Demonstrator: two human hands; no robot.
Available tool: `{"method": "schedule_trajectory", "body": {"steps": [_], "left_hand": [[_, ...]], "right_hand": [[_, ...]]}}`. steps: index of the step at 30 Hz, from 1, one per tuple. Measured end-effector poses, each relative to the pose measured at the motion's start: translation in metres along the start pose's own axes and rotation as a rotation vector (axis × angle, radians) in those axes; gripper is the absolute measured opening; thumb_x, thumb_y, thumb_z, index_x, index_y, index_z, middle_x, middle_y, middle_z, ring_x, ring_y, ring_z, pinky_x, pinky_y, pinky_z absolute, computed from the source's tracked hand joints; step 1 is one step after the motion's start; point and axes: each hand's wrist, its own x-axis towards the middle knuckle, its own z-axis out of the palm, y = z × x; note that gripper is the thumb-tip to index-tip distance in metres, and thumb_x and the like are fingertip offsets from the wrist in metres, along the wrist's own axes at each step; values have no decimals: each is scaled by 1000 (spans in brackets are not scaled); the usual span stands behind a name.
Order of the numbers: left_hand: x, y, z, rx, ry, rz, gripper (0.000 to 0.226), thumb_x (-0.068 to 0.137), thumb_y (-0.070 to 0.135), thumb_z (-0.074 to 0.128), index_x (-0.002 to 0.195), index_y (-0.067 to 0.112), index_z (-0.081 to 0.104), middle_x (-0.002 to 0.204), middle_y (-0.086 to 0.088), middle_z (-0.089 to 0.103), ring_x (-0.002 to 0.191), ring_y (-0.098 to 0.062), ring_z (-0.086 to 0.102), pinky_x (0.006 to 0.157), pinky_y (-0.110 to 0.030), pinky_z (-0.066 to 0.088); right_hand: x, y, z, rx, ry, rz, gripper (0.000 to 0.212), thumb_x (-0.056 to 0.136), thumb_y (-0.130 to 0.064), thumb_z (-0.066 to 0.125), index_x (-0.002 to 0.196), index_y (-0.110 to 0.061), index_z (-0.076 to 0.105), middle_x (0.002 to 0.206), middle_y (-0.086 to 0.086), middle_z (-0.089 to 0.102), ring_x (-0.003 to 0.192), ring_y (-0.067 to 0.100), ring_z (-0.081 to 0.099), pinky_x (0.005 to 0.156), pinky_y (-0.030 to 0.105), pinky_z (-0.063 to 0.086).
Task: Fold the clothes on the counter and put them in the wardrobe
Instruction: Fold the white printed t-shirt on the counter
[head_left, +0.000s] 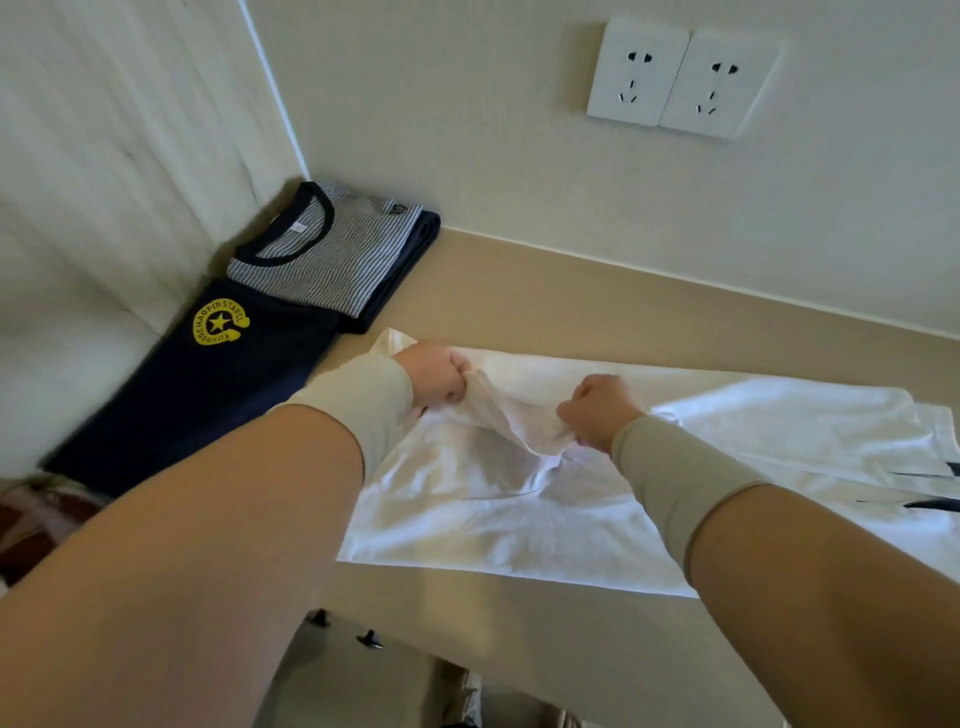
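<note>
Two white wall sockets (683, 78) side by side on the cream wall (467, 104), well above and right of the fingers. Pale curtain (104, 156) hangs far left. Beige surface (571, 312) beneath.

Your white shirt (519, 499) lies spread on the table (571, 312), one edge lifted; striped (322, 260) and navy (208, 384) shirts sit folded beside it.

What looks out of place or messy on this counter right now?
Nothing is damaged or spilled. Only the white cotton shirt is untidy: it lies spread and rumpled, its edge bunched in the left hand and right hand. The striped grey shirt and navy garment with a yellow emblem lie folded.
</note>
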Motion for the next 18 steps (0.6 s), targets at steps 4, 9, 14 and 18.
{"method": "schedule_trajectory", "body": {"steps": [4,9,14,18], "left_hand": [[-21,-7,13,13,-335,-228,39,83,-14,32,79,7,65,70,-8,61,65,-21,57,57,-22,43],[-5,-27,16,360,-274,-242,26,94,0,39,81,13,59,77,0,57,70,-15,54,67,-27,40],[10,-37,-6,527,220,-202,37,100,13,37,134,6,52,140,-11,49,129,-28,46,104,-34,39],[25,-47,-15,276,378,-334,45,101,18,39,146,15,36,145,-7,43,131,-29,44,102,-37,39]], "right_hand": [[1,3,-6,-387,77,7,26,90,-18,55,112,-4,61,113,15,64,102,32,61,74,28,41],[-2,10,8,-540,47,15,22,95,-23,50,111,-10,59,116,9,63,100,28,60,73,27,39],[-2,2,15,-380,359,-183,19,90,-23,48,103,-12,56,112,8,57,109,28,47,76,32,38],[7,-8,26,-430,237,-310,35,94,-31,47,125,-18,54,130,2,50,124,23,41,93,36,41]]}}
